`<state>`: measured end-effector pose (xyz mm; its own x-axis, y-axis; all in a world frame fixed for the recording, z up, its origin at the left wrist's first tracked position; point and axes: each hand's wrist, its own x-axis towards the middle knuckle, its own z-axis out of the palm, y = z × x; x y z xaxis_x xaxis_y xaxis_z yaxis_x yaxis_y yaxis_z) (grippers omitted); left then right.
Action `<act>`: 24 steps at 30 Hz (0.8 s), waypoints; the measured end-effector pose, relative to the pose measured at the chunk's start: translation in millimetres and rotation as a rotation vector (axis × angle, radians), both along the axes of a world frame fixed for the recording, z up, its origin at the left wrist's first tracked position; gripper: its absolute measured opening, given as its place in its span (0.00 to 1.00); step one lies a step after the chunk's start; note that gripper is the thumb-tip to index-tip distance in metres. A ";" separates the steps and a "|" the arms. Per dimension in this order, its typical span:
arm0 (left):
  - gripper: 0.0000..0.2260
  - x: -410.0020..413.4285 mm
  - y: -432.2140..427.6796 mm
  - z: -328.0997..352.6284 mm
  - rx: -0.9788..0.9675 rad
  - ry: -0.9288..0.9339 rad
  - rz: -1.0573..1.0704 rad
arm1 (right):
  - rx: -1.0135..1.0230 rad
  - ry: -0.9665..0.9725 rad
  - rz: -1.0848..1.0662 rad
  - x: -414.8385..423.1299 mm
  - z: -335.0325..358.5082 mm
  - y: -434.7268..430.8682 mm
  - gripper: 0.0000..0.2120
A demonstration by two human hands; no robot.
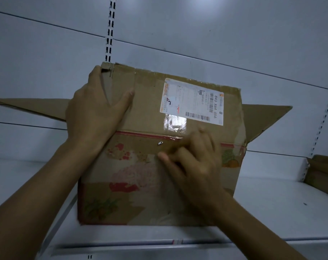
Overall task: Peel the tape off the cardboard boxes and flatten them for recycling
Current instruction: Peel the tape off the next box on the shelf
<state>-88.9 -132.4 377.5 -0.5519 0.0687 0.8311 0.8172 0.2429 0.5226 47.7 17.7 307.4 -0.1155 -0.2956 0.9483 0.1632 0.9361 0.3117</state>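
Lying on the shelf, the box runs long left to right, flaps jutting sideways. Left hand presses flat on it; right hand curls at the tape, grip too blurred to tell.

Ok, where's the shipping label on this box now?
In the head view, the shipping label sits upper right on the box, just above the right hand.

White shipping label on cardboard box: large code "843 X64 056" printed sideways along its right edge, barcode beneath. Other label print too small to read. Box graphics show no legible words.
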 end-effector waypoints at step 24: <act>0.35 -3.9 2.2 -1.9 0.013 0.058 0.041 | -0.032 0.016 -0.110 -16.5 6.8 2.8 0.29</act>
